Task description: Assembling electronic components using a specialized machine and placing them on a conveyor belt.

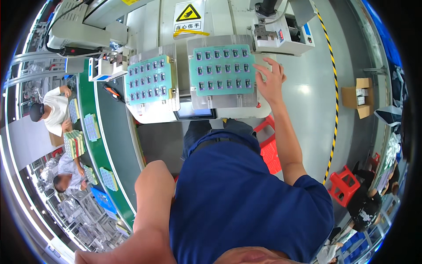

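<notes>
My right hand [271,79] is beside the right edge of a teal tray [223,61] that holds rows of small dark square parts. Its fingers are spread and nothing shows in them. The fingertips are at the tray's edge; whether they touch it I cannot tell. Under this tray lies a metal plate [203,103]. To its left, a second teal tray [144,75] with similar rows of parts rests on another metal plate [172,50]. Of my left arm [153,198] only a bent part shows at lower left; the left hand is out of sight.
Machine heads stand at the left [107,66] and right [283,39] of the trays. A dark screen [195,113] sits at the bench's near edge. Two co-workers [52,110] sit left, past a green conveyor [92,145]. A red stool [270,154] stands beside me.
</notes>
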Tool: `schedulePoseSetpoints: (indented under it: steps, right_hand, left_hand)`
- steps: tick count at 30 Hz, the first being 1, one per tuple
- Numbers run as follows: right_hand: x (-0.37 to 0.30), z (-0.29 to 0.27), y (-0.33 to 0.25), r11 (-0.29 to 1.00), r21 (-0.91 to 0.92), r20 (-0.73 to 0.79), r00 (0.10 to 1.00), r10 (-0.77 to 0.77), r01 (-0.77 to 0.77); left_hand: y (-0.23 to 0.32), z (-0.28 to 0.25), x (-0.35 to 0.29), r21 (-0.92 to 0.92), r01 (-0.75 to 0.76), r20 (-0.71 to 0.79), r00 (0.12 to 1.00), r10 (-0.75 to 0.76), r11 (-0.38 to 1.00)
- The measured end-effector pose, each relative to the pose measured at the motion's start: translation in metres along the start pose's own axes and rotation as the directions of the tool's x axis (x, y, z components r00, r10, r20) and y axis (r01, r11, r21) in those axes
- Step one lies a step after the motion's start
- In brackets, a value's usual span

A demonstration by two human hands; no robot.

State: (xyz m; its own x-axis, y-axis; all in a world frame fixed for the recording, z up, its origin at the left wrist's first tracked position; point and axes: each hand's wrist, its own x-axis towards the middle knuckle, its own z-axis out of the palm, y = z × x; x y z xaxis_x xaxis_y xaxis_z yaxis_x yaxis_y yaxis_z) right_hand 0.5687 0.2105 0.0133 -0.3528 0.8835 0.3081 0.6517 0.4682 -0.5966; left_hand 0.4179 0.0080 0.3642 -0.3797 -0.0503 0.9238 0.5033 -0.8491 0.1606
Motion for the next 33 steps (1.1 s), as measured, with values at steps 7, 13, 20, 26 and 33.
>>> schedulePoseSetpoints:
  steps: [7, 13, 20, 26, 33]
  right_hand:
    - [-0.003, -0.005, -0.003, 0.998, 0.048, 0.019, 0.999, 0.027, -0.028]
    - [0.008, -0.003, -0.025, 0.993, 0.043, 0.071, 0.991, -0.11, 0.107]
    - [0.015, -0.003, -0.035, 0.963, -0.081, 0.109, 0.963, -0.247, 0.256]
    - [0.005, 0.006, -0.037, 0.947, -0.202, 0.101, 0.967, -0.235, 0.251]
    - [0.007, 0.02, -0.04, 0.939, -0.274, 0.026, 0.978, -0.209, 0.208]
  left_hand:
    - [-0.027, -0.047, -0.018, 0.251, 0.064, -0.03, 0.998, -0.059, 0.966]
    - [-0.134, -0.086, -0.15, 0.867, 0.148, 0.348, 0.504, -0.791, 0.475]
    - [-0.201, -0.069, -0.28, 0.907, 0.102, 0.362, 0.311, -0.879, 0.409]
    - [-0.215, -0.059, -0.303, 0.907, 0.106, 0.369, 0.263, -0.891, 0.407]
    - [-0.223, -0.061, -0.31, 0.931, 0.088, 0.321, 0.269, -0.908, 0.355]
